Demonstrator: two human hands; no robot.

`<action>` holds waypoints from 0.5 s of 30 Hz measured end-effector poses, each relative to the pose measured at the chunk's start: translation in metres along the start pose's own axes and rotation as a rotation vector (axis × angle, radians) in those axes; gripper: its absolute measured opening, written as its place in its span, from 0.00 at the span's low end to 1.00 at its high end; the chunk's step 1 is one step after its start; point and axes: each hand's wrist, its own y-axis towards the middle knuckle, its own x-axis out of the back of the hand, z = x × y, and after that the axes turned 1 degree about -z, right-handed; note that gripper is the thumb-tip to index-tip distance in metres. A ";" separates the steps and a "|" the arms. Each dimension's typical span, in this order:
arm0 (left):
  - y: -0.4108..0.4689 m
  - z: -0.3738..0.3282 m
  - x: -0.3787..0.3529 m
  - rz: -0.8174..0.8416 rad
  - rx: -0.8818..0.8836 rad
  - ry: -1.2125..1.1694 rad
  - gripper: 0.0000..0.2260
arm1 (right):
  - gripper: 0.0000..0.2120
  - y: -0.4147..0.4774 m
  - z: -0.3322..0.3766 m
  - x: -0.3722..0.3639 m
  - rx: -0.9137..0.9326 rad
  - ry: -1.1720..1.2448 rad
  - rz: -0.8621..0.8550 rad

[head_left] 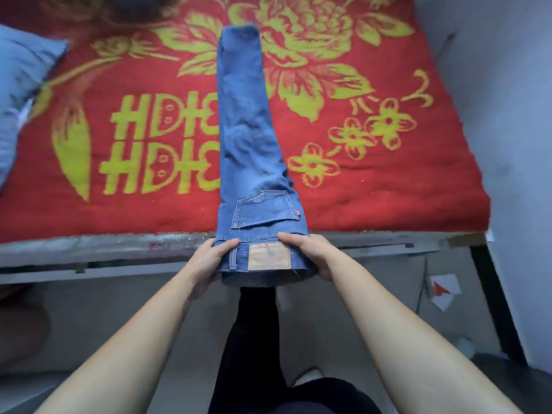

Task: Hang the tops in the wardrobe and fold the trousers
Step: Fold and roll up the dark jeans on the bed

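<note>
Trouser-folding step here: the jeans [248, 130] lie lengthwise on the red blanket [388, 189], legs stacked one on the other, with the waistband [268, 259] poking just past its near edge. The left hand [209, 264] and right hand [310, 255] each grip one side of that waistband, thumbs on top and fingers curled under. Next move, I'd guess, is carrying the waist up toward the far end to halve them, keeping both sides level so the legs don't slide apart.

Red floral blanket [388, 189], metal bed frame [119, 249], grey floor [385, 294]
</note>
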 end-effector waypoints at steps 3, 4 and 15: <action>-0.058 -0.010 -0.014 -0.054 -0.046 -0.035 0.17 | 0.35 -0.052 -0.004 0.005 0.106 0.023 -0.098; -0.076 -0.013 -0.020 -0.075 -0.062 -0.041 0.14 | 0.35 -0.069 -0.008 0.007 0.132 0.028 -0.114; -0.166 0.026 -0.055 -0.338 -0.178 -0.023 0.19 | 0.26 -0.147 -0.066 0.010 0.210 0.097 -0.158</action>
